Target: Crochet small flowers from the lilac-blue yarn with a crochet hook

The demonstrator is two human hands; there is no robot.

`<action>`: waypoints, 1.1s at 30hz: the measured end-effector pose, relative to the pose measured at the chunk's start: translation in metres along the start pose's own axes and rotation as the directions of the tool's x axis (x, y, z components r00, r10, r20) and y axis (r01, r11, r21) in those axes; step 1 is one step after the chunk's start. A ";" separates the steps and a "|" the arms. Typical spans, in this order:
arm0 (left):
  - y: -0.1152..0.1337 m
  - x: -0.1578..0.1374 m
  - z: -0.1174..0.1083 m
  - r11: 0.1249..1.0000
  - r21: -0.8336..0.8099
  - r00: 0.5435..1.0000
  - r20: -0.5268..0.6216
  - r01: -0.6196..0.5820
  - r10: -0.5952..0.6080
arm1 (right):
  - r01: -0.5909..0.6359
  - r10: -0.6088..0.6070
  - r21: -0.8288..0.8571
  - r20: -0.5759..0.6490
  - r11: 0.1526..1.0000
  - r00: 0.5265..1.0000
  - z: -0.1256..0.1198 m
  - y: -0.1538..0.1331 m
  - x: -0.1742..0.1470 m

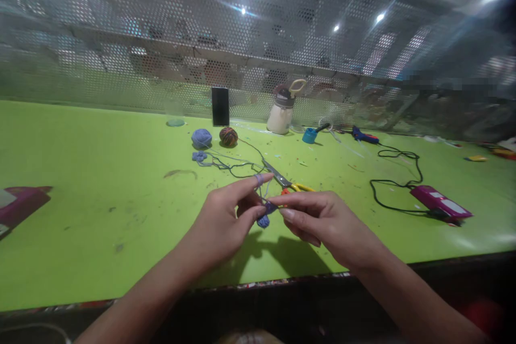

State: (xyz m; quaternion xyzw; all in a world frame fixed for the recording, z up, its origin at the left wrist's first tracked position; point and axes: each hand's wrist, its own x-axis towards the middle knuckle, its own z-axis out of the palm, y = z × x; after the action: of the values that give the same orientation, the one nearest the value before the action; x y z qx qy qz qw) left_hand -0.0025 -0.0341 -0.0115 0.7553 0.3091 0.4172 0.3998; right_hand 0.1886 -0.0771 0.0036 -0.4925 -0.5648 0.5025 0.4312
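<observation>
A: Your left hand [226,215] is nearly closed: the thumb presses in on a small purple yarn piece [263,221], and the index finger stretches out with a strand [259,178] looped round it.

B: And your right hand [330,220] has its thumb and index finger almost together, just beside that piece, with the other fingers loosely curled. Whether they grip a strand or a thin tool, I cannot tell.

A: So your piece sits between both hands, apparently lifted above the green table [121,247]. How should you handle it?

B: Pinch close to the spot you are working, I'd say, and let that raised index finger keep the strand evenly taut. Make small movements with your right fingertips. The scissors [287,183] lie just beyond your hands, so keep loose yarn off their blades.

A: What are you dealing with, material-wise?

B: Soft, matt yarn; your little piece looks dense and bumpy. Farther back you have a round purple ball [201,138], a mottled dark ball [228,137] and a small lobed purple scrap [199,156]. The tabletop looks smooth and slick, the scissors hard metal with yellow handles.
</observation>
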 end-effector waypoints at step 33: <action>0.011 -0.007 -0.003 0.666 -0.708 0.962 0.071 0.233 -0.262 | 0.569 -0.644 -0.656 0.162 0.496 0.748 -0.011 -0.003 -0.029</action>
State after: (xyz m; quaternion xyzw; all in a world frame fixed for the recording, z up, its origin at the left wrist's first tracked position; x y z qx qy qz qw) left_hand -0.0065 -0.0438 -0.0038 0.4854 0.2313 0.4597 0.7068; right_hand 0.2035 -0.1042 0.0080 -0.4076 -0.8183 0.0543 0.4016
